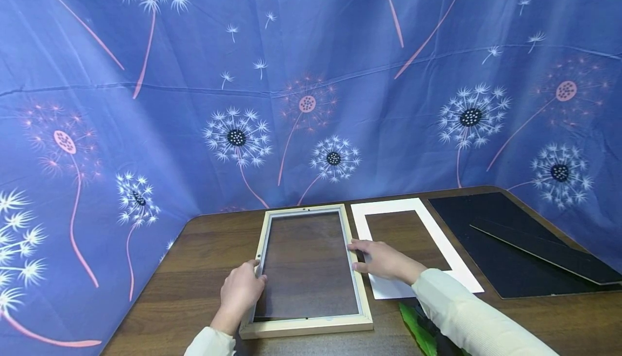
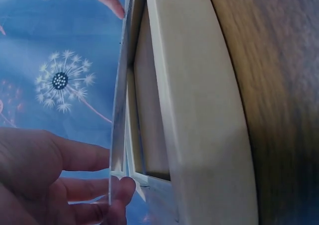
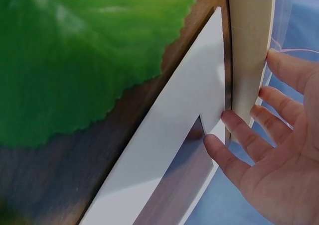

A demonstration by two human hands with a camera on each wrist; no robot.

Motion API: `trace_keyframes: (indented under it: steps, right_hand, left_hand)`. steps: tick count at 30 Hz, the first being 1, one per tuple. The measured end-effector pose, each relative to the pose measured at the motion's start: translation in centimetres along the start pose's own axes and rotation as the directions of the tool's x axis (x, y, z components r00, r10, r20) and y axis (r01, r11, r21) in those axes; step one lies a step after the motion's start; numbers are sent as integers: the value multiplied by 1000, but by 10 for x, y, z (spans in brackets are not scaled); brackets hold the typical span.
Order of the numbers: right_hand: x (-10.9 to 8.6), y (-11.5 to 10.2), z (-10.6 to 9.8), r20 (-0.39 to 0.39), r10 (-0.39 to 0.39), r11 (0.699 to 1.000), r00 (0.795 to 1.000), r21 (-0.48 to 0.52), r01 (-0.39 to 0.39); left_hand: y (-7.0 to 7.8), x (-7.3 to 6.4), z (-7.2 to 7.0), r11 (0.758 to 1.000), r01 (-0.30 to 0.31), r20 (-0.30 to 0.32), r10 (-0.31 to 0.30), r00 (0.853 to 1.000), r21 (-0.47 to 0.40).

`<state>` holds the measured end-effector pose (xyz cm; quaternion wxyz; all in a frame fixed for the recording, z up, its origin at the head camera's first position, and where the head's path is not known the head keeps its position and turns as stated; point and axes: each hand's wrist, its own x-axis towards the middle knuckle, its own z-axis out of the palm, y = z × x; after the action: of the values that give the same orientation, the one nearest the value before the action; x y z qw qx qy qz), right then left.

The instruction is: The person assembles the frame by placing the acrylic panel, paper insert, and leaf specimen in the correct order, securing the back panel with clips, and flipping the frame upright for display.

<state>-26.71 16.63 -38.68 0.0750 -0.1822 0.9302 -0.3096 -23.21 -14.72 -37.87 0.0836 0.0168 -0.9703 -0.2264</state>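
A pale wooden picture frame (image 1: 311, 328) lies flat on the table, its inner recess facing up. A clear pane (image 2: 119, 100) stands slightly raised at the frame's left side. My left hand (image 1: 241, 290) pinches the pane's edge between thumb and fingers beside the left rail. My right hand (image 1: 386, 259) is at the right rail, fingers spread and fairly straight; its thumb tip touches the frame's edge near the pane (image 3: 283, 16). Beneath and beside this hand lies a white mat board (image 1: 466, 277) with a rectangular opening.
A black backing board (image 1: 466, 221) lies at the right, with a narrow black flap (image 1: 544, 250) raised at an angle on it. A green leaf (image 1: 419, 331) is under the right forearm near the front. A blue dandelion-print cloth (image 1: 389, 107) hangs behind the brown table (image 1: 194, 269).
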Motion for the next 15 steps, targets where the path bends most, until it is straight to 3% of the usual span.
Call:
trace_keyframes:
  steps: [15]
  right_hand:
    - [1, 1, 2, -8, 10, 1000, 1000, -9, -10]
  left_hand:
    - [-2, 1, 4, 970, -117, -8, 121, 993, 215]
